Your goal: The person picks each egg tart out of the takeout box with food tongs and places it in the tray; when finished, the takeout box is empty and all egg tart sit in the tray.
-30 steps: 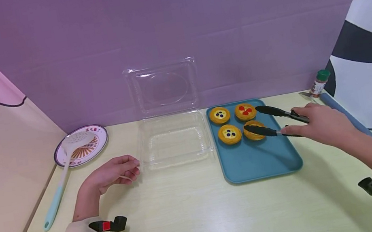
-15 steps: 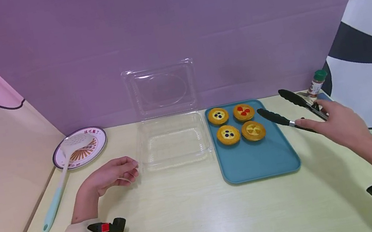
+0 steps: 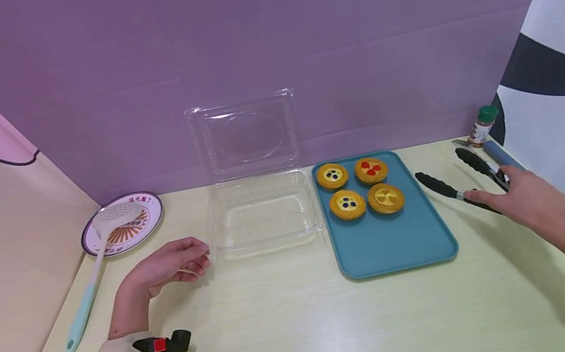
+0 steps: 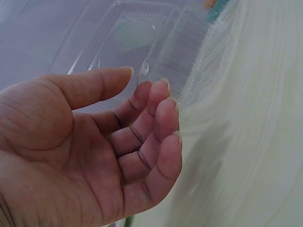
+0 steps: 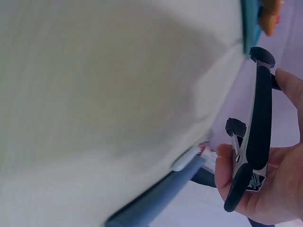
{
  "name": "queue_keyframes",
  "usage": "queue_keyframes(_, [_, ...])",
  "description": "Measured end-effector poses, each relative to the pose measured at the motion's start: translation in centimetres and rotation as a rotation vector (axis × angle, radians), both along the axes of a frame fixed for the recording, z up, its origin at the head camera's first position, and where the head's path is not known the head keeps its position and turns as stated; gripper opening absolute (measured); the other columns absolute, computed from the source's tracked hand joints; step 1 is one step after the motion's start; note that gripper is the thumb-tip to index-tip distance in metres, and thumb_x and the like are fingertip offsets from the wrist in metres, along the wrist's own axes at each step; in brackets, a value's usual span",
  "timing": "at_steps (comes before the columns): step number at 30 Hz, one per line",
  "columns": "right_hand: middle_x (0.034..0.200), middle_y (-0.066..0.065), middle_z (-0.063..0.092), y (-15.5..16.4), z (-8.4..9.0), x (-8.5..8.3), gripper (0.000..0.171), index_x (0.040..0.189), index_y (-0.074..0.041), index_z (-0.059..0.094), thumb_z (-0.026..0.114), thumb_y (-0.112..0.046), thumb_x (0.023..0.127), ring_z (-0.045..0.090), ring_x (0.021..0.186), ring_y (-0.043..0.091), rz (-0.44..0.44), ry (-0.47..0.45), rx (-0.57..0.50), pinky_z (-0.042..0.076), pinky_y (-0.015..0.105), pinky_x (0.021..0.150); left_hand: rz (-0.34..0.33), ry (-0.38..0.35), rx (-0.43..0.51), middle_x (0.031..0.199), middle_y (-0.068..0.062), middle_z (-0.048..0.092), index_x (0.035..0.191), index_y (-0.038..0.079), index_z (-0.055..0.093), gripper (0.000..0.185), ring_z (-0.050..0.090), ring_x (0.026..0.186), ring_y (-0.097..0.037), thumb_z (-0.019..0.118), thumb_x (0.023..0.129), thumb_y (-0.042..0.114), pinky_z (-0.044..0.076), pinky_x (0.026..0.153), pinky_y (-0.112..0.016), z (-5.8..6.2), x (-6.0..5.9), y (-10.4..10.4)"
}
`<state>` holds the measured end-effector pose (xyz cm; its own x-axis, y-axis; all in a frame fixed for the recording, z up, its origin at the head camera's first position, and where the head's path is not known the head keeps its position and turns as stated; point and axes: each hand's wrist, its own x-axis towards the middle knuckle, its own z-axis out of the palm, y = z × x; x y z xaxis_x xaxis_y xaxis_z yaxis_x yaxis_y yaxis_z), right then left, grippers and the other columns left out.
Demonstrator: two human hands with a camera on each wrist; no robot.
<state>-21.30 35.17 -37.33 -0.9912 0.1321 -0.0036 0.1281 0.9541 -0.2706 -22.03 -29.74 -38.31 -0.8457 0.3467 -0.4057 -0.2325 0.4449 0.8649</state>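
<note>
In the head view my right hand [image 3: 533, 199] grips black-and-silver tongs [image 3: 437, 185], their arms spread with nothing between the tips. They hover just right of a blue tray [image 3: 396, 250]. On its far half sit several egg tarts: one with red topping [image 3: 371, 170], one with yellow pieces [image 3: 386, 198], and two with dark berries [image 3: 347, 205]. My left hand [image 3: 171, 266], fingers loosely curled and holding nothing, is beside the left edge of a clear plastic clamshell box [image 3: 271, 243], whose lid stands up. The right wrist view shows fingers and thumb around the tongs [image 5: 260, 118].
At the left, a white slotted spoon with a light-blue handle [image 3: 81, 315] leans on a patterned plate [image 3: 155, 219]. A green-capped shaker bottle [image 3: 483, 125] lies at the back right, near a blue-grey long item [image 3: 503, 154]. A purple wall backs the table.
My right hand has drawn the tongs rightward off the tray, from around the near right tart, which stays in place. The left hand stays put.
</note>
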Motion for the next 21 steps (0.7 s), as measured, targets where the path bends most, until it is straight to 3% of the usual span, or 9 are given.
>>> queue_keyframes(2, [0.123,0.038,0.055,0.3,-0.5,-0.3,0.111,0.145,0.01,0.033,0.054,-0.08,0.083,0.059,0.101,0.05,0.0,-0.032,0.01,0.044,0.037,0.05,-0.001,-0.004,0.0,0.096,-0.004,0.062,0.118,-0.004,0.052,0.037,0.061,0.084,-0.015,0.054,0.104,0.03,0.056,0.081,-0.033,0.0,-0.1,0.0])
queue_keyframes(7, [0.12,0.04,0.056,0.6,-1.0,-0.6,0.114,0.143,0.015,0.033,0.053,-0.08,0.084,0.061,0.098,0.05,0.006,-0.057,0.018,0.046,0.038,0.052,-0.003,-0.01,0.005,0.096,-0.004,0.062,0.118,-0.004,0.052,0.037,0.061,0.084,-0.015,0.054,0.104,0.03,0.056,0.08,-0.032,-0.1,-0.2,0.1])
queue_keyframes(16, [0.116,0.04,0.058,0.5,-1.1,-0.4,0.12,0.147,0.014,0.026,0.048,-0.084,0.082,0.065,0.086,0.043,-0.028,-0.131,0.005,0.041,0.037,0.048,-0.002,-0.009,0.007,0.095,-0.004,0.063,0.119,-0.004,0.052,0.037,0.061,0.084,-0.016,0.055,0.103,0.03,0.055,0.081,-0.032,0.2,0.0,0.3])
queue_keyframes(21, [0.115,0.038,0.058,0.5,-1.5,-0.5,0.116,0.144,0.012,0.031,0.048,-0.085,0.082,0.064,0.084,0.04,-0.035,-0.138,0.0,0.041,0.038,0.049,-0.004,-0.011,0.004,0.095,-0.003,0.063,0.119,-0.004,0.052,0.037,0.061,0.084,-0.016,0.054,0.104,0.03,0.055,0.081,-0.032,0.1,0.0,0.3])
